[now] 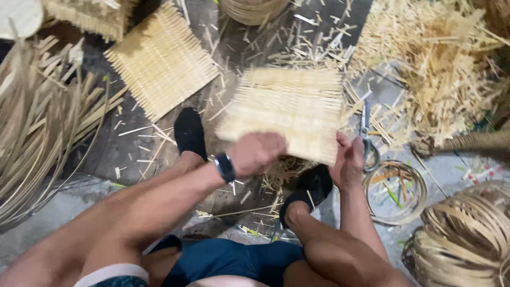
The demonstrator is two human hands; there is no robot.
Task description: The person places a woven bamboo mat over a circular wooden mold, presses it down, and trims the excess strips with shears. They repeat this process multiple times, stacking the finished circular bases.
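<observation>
On the scrap-strewn floor (pixel 133 154), both hands' fingers (pixel 348 159) grip a pale square woven mat (pixel 287 111).

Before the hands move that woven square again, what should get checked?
1. Both hands on the woven mat: ok. Left hand grips the near edge, right hand the right corner.
2. Mat lifted above the floor: ok.
3. Scissors apart from the hands: ok, on the floor beside the right hand.
4. Feet in black shoes under the mat: ok, planted among scraps.
5. Mat's weave intact: cannot tell, blurred.
6. Second mat out of the way: ok, lying upper left.
</observation>
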